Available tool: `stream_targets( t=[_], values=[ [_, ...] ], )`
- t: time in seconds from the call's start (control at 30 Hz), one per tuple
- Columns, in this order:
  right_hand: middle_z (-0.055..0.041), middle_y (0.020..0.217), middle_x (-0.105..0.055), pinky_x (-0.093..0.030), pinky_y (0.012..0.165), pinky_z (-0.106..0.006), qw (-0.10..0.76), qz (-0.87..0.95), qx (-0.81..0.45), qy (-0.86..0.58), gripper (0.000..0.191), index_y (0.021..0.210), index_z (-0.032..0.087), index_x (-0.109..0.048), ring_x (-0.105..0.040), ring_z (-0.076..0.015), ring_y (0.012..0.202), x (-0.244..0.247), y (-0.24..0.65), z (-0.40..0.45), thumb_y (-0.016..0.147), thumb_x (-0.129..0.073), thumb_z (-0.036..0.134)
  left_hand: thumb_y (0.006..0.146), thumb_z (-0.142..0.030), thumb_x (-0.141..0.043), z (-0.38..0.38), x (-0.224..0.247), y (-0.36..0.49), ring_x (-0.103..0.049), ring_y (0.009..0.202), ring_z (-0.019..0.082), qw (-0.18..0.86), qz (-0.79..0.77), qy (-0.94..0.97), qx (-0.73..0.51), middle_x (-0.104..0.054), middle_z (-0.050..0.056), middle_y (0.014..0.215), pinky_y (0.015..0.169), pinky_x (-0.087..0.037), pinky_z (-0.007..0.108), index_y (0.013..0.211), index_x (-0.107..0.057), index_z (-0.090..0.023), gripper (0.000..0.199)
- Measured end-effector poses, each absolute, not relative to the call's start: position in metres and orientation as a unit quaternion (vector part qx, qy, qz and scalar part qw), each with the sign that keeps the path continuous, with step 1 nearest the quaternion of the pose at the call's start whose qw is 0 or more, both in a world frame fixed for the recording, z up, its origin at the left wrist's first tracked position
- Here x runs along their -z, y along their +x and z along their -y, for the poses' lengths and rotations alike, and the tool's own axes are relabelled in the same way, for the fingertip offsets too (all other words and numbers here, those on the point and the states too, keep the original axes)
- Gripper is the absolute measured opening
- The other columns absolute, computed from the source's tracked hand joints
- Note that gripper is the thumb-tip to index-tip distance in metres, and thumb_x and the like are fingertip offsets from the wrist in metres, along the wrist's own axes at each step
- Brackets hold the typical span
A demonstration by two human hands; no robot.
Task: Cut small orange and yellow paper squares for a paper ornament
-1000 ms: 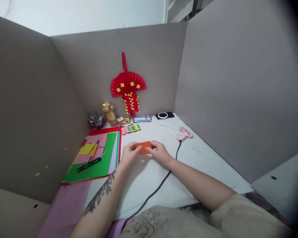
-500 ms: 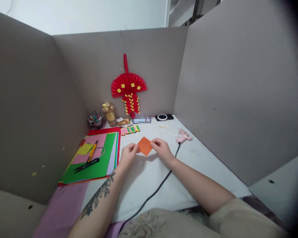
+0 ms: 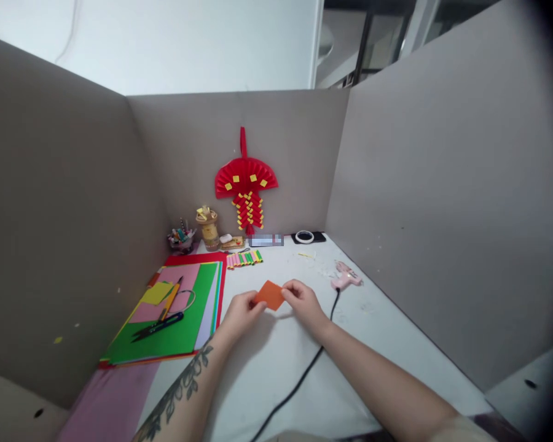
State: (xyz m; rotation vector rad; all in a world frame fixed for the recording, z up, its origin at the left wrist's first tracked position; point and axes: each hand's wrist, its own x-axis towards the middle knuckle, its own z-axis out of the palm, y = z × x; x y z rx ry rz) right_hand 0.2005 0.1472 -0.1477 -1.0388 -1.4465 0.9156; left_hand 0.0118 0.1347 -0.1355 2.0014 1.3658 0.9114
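An orange square of paper [image 3: 270, 296] is held up over the white table between both hands, its corners pointing left and right. My left hand [image 3: 245, 310] pinches the left corner. On the opposite corner, my right hand [image 3: 300, 297] has its thumb and finger closed. Beyond the hands lies a row of small rolled paper tubes [image 3: 244, 259] in pink, green and yellow. A pink glue gun [image 3: 346, 276] rests to the right, its black cord running toward me.
Coloured sheets [image 3: 184, 331] lie at the left with dark snips [image 3: 159, 325], an orange cutter [image 3: 170, 299] and yellow squares [image 3: 157, 293]. A red paper fan ornament [image 3: 246, 178] hangs on the back panel. A pen holder [image 3: 181, 239], a jar [image 3: 209, 230] and a phone [image 3: 314, 237] stand behind.
The view has tilted upward, so the table and hands appear lower. The orange paper looks slightly turned and flatter, still between both hands.
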Motion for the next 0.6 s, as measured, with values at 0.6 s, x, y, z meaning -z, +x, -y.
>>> stream_targets(
  t=[0.6],
  values=[
    [-0.0052, 0.082, -0.068, -0.044, 0.073, -0.03, 0.486, 0.576, -0.559, -0.347, 0.022, 0.082, 0.013, -0.065, -0.059, -0.0178, 0.074, 0.16, 0.187, -0.146, 0.067, -0.068, 0.029, 0.073, -0.032, -0.06, -0.135, 0.153, 0.024, -0.056, 0.069, 0.017, 0.453, -0.434, 0.644, -0.438, -0.067, 0.006, 0.078, 0.063, -0.042, 0.024, 0.086, -0.067, -0.009, 0.028]
  ],
)
